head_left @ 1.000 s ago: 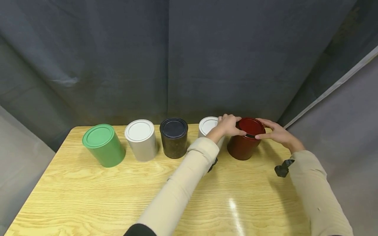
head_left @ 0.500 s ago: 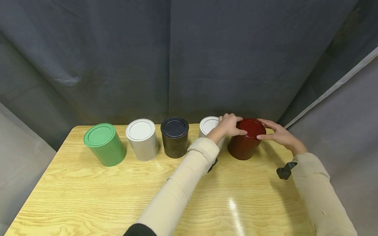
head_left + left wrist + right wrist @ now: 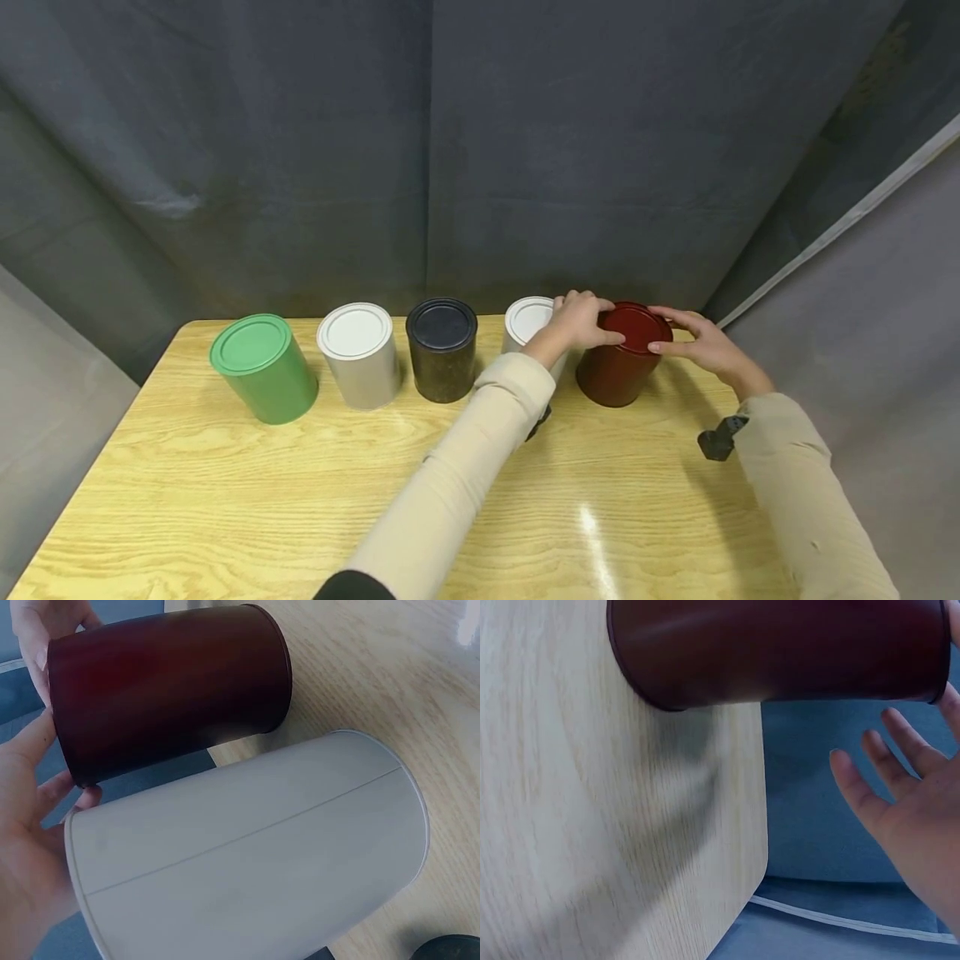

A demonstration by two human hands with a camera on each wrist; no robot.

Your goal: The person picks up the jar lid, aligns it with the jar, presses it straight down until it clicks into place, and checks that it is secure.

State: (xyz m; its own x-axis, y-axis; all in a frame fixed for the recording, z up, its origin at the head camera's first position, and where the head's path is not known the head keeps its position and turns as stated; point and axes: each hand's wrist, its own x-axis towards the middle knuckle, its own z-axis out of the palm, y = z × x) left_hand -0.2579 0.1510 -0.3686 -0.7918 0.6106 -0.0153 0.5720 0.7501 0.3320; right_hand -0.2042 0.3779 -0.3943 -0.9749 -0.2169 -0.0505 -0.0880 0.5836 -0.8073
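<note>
A dark red round can (image 3: 615,379) stands at the right end of a row, its red lid (image 3: 641,325) lying level on top. My left hand (image 3: 579,321) holds the lid's left rim, thumb at the front and index finger behind. My right hand (image 3: 701,342) holds the right rim with thumb and index finger; the right wrist view shows its other fingers spread off the can. Beside the left hand a white can (image 3: 247,847) stands close to the red one, partly hidden by the left hand and sleeve in the head view.
Farther left on the wooden table (image 3: 300,500) stand a black can (image 3: 442,367), another white can (image 3: 363,367) and a green can (image 3: 273,383), all lidded. A dark grey curtain (image 3: 427,167) hangs right behind the row, and a lighter cloth (image 3: 885,333) closes the right side.
The dark gap at the front under the red lid is gone; the lid now lies flush on the can. Both hands have stayed at its rim.
</note>
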